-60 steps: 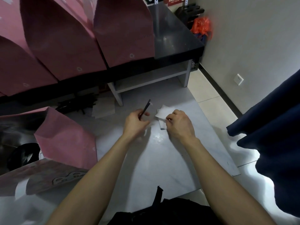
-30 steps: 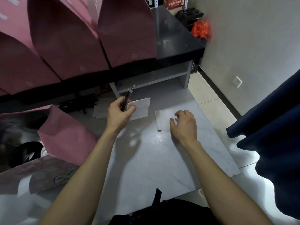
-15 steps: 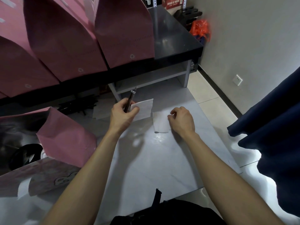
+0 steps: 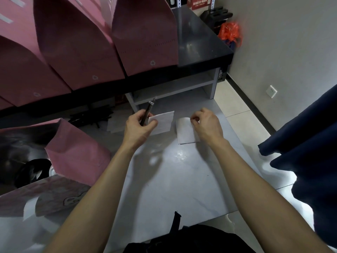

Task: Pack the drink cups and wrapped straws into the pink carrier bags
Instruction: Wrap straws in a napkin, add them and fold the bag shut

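My left hand [image 4: 139, 127] grips a dark wrapped straw [image 4: 148, 111] that points up and away, together with a white paper slip [image 4: 162, 122]. My right hand [image 4: 207, 125] pinches the top edge of a small stack of white paper slips [image 4: 185, 132] lying on the grey tabletop [image 4: 173, 176]. A pink carrier bag [image 4: 76, 154] stands open at my left, with a dark cup lid [image 4: 34, 170] partly showing inside. Several more pink carrier bags [image 4: 142, 33] stand in a row on the black counter [image 4: 200, 44] behind.
A flat pink bag [image 4: 45, 198] lies at the near left. A pile of dark straws [image 4: 91, 117] sits under the counter. A dark blue cloth [image 4: 310, 152] hangs at the right. An orange plastic bag [image 4: 230, 32] sits by the wall. A black strap [image 4: 176, 223] lies at the table's near edge.
My left hand lifted the straw and one white slip up and to the left, away from the stack. My right hand stayed on the stack and now pinches its top edge.
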### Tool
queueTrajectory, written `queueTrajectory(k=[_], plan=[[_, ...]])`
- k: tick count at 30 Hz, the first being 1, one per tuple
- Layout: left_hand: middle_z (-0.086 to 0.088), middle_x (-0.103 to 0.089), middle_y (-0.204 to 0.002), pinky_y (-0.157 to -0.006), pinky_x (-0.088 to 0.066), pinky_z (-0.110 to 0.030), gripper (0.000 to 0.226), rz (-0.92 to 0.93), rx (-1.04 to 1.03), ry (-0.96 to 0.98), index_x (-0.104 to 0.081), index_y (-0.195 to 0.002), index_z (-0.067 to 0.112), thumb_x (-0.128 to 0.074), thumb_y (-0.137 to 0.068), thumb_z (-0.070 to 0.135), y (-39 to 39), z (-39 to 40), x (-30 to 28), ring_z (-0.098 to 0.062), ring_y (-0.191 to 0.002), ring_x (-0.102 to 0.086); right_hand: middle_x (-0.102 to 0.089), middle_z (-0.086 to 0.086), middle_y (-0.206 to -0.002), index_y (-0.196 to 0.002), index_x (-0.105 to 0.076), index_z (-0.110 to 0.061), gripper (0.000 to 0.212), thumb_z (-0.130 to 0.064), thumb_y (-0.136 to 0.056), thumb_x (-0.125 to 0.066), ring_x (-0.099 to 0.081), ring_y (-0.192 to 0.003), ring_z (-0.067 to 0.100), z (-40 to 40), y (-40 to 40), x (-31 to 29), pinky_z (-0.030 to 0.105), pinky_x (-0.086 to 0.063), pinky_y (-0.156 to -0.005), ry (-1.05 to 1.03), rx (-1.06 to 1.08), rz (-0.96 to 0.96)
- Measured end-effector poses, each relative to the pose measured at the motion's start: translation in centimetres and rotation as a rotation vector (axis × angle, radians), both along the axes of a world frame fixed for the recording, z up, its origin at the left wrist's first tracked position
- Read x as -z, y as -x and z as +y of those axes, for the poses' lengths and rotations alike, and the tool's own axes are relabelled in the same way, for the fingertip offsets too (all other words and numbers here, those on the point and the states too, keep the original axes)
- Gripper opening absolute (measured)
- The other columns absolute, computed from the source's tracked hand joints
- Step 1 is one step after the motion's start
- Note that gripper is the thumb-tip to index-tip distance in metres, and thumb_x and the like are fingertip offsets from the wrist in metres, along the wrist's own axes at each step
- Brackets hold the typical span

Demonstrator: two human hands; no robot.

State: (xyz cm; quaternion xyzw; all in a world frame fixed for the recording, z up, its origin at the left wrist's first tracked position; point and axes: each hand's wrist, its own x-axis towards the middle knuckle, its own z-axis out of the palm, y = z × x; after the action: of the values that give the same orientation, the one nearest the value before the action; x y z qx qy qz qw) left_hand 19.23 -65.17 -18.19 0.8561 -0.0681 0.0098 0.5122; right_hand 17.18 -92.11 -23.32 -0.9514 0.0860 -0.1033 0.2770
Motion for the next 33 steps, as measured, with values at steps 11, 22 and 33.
queueTrajectory(k=[11,22,33], plan=[[0.018,-0.045,-0.060,-0.059,-0.036,-0.031,0.015,-0.005,0.000,0.003,-0.067,-0.085,0.029,-0.080,-0.089,0.035,-0.2,0.3,0.3,-0.006,-0.058,-0.039,-0.067,0.005,-0.103,-0.106,-0.081,-0.015,0.027,-0.040,-0.099,-0.072,-0.066,-0.094,0.027,2.4,1.8,0.9,0.041,-0.059,-0.087,0.062,-0.022,-0.028],[0.014,-0.044,-0.063,-0.058,-0.036,-0.031,0.016,0.002,-0.018,0.010,-0.066,-0.084,0.028,-0.079,-0.091,0.032,0.4,1.2,0.0,-0.008,-0.059,-0.039,-0.069,0.006,-0.097,-0.099,-0.080,-0.013,0.024,-0.027,-0.092,-0.062,-0.058,-0.097,0.028,4.7,2.5,2.6,0.039,-0.046,-0.091,0.278,-0.168,0.097],[-0.011,-0.050,-0.083,-0.055,-0.031,-0.022,0.024,0.294,0.406,0.225,-0.078,-0.098,0.022,-0.086,-0.078,0.032,0.4,1.8,-3.4,-0.014,-0.064,-0.040,-0.070,-0.013,-0.077,-0.082,-0.076,-0.028,0.027,-0.017,-0.102,-0.062,-0.059,-0.074,0.010,2.4,2.0,-3.2,0.034,-0.050,-0.072,-1.016,0.047,0.009]])
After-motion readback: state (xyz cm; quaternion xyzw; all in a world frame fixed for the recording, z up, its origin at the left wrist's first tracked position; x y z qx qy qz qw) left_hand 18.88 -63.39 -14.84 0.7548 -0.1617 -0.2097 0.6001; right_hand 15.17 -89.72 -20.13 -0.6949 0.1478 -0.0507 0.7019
